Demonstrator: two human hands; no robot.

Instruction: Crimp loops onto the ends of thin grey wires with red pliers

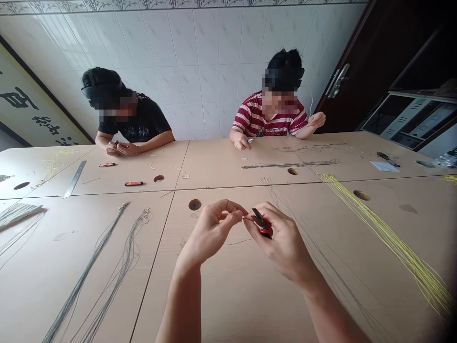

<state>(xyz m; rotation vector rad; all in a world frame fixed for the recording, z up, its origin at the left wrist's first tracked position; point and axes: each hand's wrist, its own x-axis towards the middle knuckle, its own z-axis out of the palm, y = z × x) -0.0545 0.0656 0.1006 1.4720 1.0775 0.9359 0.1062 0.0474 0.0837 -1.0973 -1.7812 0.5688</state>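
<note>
Near the middle of the view, my left hand [216, 228] pinches something thin, apparently a cord end, between thumb and fingertips. My right hand [280, 236] is closed round a small tool with red handles and dark jaws [263, 224], its thumb and forefinger close to my left fingertips. A thin cord [238, 242] runs below the hands. Bundles of grey cords with metal ends [96, 259] [124, 262] lie to the left. Loose grey cords [321, 252] stretch behind and right of my right hand, and a yellow cord bundle [385, 233] lies farther right.
Two people sit across the table [214, 162], one in black [150, 119], one in a striped shirt [250, 116]. A metal ruler [75, 178], red-and-black cutters' cases or knives [134, 183], round holes [194, 205] and a dark cutter [388, 158] on white paper [383, 166] are about.
</note>
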